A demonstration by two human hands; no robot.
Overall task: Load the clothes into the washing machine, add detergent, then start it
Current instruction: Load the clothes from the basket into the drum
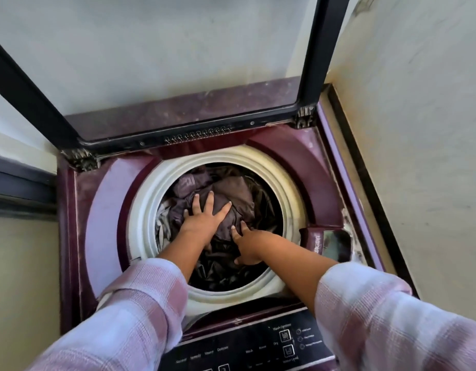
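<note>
Head view: fingers (208,201) of my left hand (204,219) are spread flat, palm down on the clothes (233,190), pressing and not pinching. My right hand (249,245) sits just beside it, nearer me. Its fingers look straight and partly sunk in dark cloth, and I see no pinch there.

I judge both palms are down to pack the heap low, so it sits under the drum rim (146,207) and leaves room.

The clothes are inside the drum of the washing machine (103,210), piled near the top of the opening. The lid (31,84) stands tilted up at the back, so the opening is free for both arms. The control panel (231,349) is on the front edge below my sleeves (140,303).

Counts:
- Hands: two.
- Machine, lid, drum, panel: one each.
- Garments: tangled, cannot count. At least three cloth tones show: brown, dark purple, pale grey.
- Detergent containers: none in view.
- One open recess (336,243) at the right corner, maybe the detergent tray, cannot tell.

Loading looks nearly done. Detergent and start are not yet done.
</note>
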